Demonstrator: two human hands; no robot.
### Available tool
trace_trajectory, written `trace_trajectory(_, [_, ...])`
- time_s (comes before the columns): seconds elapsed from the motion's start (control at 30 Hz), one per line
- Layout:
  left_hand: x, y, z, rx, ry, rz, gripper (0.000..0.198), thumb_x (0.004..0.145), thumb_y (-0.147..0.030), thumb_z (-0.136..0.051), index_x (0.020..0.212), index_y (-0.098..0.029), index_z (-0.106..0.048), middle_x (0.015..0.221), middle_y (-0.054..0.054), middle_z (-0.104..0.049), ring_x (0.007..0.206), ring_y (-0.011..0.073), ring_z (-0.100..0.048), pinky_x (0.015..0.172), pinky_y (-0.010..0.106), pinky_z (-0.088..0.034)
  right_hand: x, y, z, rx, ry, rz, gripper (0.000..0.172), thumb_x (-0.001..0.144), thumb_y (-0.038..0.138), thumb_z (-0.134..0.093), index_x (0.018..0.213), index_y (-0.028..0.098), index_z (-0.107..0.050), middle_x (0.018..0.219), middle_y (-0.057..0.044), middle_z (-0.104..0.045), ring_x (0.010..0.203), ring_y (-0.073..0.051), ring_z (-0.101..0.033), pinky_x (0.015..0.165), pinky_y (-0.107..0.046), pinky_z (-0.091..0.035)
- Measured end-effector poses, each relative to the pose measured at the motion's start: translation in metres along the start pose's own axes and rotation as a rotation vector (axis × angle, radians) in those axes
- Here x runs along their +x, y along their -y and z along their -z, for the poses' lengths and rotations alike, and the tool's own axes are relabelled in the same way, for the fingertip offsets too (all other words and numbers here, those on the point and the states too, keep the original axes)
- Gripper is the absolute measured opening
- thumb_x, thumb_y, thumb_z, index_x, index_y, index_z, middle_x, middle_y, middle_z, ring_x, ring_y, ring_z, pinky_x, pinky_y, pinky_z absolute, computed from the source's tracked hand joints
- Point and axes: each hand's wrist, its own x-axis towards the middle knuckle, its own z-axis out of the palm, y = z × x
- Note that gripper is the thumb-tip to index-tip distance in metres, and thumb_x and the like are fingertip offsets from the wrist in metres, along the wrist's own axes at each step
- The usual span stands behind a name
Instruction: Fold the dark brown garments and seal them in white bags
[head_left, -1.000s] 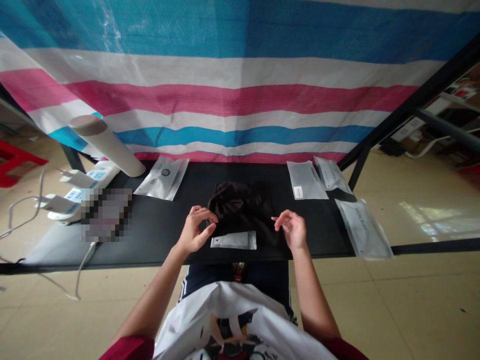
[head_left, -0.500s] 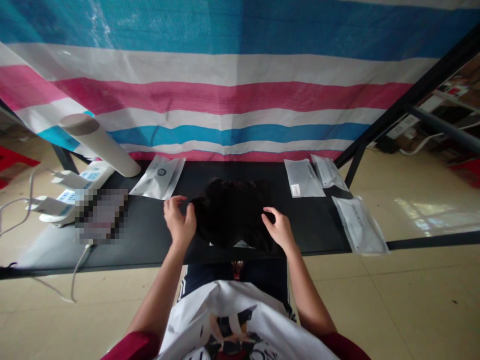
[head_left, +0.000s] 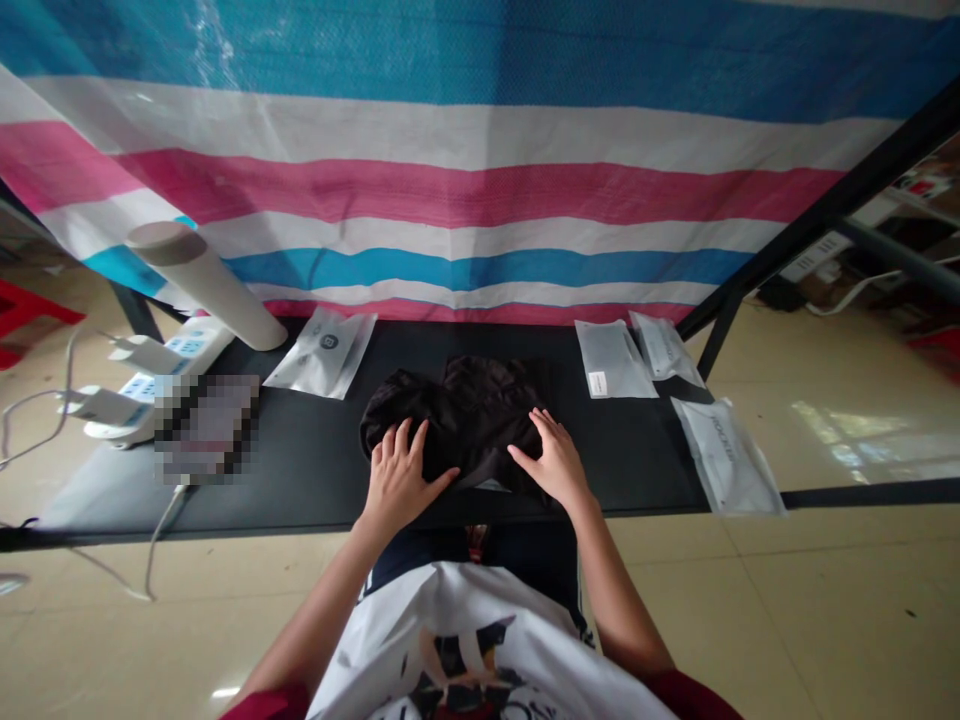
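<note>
A crumpled black cloth item (head_left: pixel 487 400), perhaps a garment, lies in front of me on the dark table (head_left: pixel 300 470). My left hand (head_left: pixel 401 470) rests on its near left part with the fingers spread. On its right side, my right hand (head_left: pixel 551 455) touches the fabric, fingers apart and thumb pointing inward. Neither hand grips the cloth. A sliver of something pale shows under the near edge of the cloth; most of it is hidden.
A frosted pouch (head_left: pixel 322 350) lies back left, beside a pale cylinder (head_left: pixel 206 285), a power strip (head_left: pixel 172 370) with plugged-in chargers and a blurred phone-like object (head_left: pixel 214 425). On the right lie a labelled pouch (head_left: pixel 615 360) and printed pouches (head_left: pixel 727 455). A striped sheet (head_left: pixel 450 190) hangs behind.
My left hand has moved right and down onto the cloth, from beside its left edge. My right hand has shifted slightly and now touches the fabric. The cloth has changed shape, spreading left.
</note>
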Motion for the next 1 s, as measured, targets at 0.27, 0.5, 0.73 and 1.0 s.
trace_trajectory(0.27, [0.010, 0.025, -0.004, 0.074, 0.017, 0.007, 0.105, 0.070, -0.082, -0.056, 0.150, -0.017, -0.036, 0.156, 0.021, -0.032, 0.141, 0.0457, -0.031, 0.110, 0.057, -0.032, -0.002, -0.010, 0.001, -0.192, 0.112, 0.076, 0.110, 0.074, 0.071, -0.063, 0.156, 0.011, -0.021, 0.160, -0.018, -0.025, 0.149, -0.035, -0.020, 0.119, -0.061, -0.016])
trace_trajectory(0.5, [0.007, 0.023, -0.005, 0.082, -0.017, 0.016, 0.086, 0.083, -0.072, -0.051, 0.148, -0.017, -0.042, 0.155, 0.019, -0.036, 0.141, 0.0411, -0.033, 0.111, 0.053, -0.033, -0.004, -0.018, -0.003, -0.118, 0.003, 0.115, 0.080, 0.084, 0.063, -0.058, 0.148, 0.017, -0.042, 0.153, -0.015, -0.041, 0.145, -0.033, -0.032, 0.118, -0.059, -0.022])
trace_trajectory(0.73, [0.007, 0.026, -0.008, 0.015, -0.077, 0.027, 0.067, 0.089, -0.061, -0.051, 0.139, -0.016, -0.051, 0.148, 0.017, -0.047, 0.138, 0.0393, -0.040, 0.109, 0.053, -0.037, -0.008, -0.029, -0.005, 0.067, -0.200, 0.098, 0.033, 0.091, 0.037, -0.054, 0.114, 0.019, -0.070, 0.130, -0.012, -0.065, 0.132, -0.029, -0.051, 0.112, -0.051, -0.039])
trace_trajectory(1.0, [0.015, 0.053, 0.008, -0.255, -0.334, 0.153, 0.024, 0.088, -0.042, -0.055, 0.090, -0.021, -0.065, 0.095, 0.005, -0.070, 0.093, 0.0230, -0.065, 0.086, 0.034, -0.050, -0.009, -0.037, -0.001, 0.284, -0.337, 0.047, 0.022, 0.088, 0.033, -0.056, 0.094, 0.020, -0.073, 0.105, -0.011, -0.075, 0.108, -0.027, -0.068, 0.098, -0.045, -0.052])
